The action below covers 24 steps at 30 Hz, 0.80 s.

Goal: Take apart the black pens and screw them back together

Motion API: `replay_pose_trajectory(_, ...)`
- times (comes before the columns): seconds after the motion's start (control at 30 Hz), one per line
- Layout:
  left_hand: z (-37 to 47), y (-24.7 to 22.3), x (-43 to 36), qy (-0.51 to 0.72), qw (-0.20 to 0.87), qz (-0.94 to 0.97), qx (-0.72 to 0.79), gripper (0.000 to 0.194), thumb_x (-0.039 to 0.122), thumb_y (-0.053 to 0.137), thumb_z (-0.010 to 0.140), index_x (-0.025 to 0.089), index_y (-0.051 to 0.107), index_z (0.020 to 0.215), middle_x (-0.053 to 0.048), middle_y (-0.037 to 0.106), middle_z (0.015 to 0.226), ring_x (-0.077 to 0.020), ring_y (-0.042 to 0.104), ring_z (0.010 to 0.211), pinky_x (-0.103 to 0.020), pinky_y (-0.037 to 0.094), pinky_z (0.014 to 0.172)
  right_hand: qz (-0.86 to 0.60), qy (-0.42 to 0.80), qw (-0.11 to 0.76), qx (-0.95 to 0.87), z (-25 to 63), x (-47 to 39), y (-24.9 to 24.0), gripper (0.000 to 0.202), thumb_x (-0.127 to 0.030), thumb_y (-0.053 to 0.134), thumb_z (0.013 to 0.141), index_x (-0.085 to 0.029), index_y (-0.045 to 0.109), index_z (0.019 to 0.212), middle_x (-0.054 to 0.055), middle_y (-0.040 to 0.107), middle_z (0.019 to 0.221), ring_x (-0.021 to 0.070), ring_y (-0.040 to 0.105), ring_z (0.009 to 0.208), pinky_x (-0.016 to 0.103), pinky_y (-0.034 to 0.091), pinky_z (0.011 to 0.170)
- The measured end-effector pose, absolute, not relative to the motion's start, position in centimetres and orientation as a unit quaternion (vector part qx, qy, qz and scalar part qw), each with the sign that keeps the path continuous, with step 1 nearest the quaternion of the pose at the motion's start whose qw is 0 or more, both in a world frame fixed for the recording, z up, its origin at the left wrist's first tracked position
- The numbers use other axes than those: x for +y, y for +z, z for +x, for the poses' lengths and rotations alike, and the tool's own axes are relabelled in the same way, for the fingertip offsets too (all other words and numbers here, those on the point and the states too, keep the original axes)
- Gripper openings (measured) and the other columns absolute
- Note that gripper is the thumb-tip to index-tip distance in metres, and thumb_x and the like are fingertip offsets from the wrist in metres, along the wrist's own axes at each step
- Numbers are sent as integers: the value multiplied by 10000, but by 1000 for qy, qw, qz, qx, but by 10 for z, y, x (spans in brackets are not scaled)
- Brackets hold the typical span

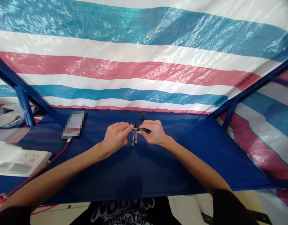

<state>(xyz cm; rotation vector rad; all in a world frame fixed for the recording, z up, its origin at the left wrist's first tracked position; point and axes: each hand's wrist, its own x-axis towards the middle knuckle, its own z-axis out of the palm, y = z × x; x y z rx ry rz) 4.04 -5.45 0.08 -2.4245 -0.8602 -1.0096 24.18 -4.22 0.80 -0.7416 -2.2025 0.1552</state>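
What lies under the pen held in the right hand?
Two pens lie on the blue table, visible above and below the held pen in view. Where it crosses them, and beneath the right hand, the surface is covered.

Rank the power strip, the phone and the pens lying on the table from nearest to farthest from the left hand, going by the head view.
Nearest to the left hand first:
1. Pens: just right of its fingertips.
2. Phone: out to its left.
3. Power strip: farther left, past the phone.
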Motion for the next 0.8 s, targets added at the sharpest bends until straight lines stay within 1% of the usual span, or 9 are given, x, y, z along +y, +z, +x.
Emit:
replay_pose_trajectory(0.3,40,2,-53,-344,198,-866,-304,237,53,411,858,143,629,842,-17,624,667,-120,562,590,-242,455,582,-288,73,433,-851,237,-41,2,205,-291,578,853,-162,617,699,25,593,628,115,512,543,238,408,531)
replay_pose_trajectory(0.43,33,11,-44,-339,207,-870,-292,229,76,420,875,150,637,887,-20,646,705,-119,583,620,-236,459,585,-297,87,429,-849,241,-37,9,188,-321,593,876,-164,644,786,31,623,689,118,541,590,237,439,585)
replay_pose_trajectory(0.57,28,19,-38,-337,213,-868,-297,226,101,423,898,155,642,882,-20,655,716,-120,593,636,-236,465,592,-288,81,413,-860,248,-34,16,172,-303,555,910,-165,657,896,43,650,780,125,571,659,245,466,653)
replay_pose_trajectory(0.7,27,19,-38,-345,208,-867,-295,222,91,429,896,145,643,881,-23,656,716,-123,599,635,-236,469,587,-287,77,411,-862,247,-36,18,189,-287,519,924,-155,648,884,49,632,764,129,555,651,253,460,634)
replay_pose_trajectory(0.8,28,18,-41,-349,195,-869,-292,243,75,410,891,146,640,863,-21,653,714,-115,591,618,-228,466,578,-283,89,429,-853,243,-39,17,176,-276,531,911,-156,637,838,42,615,719,125,531,617,251,445,604)
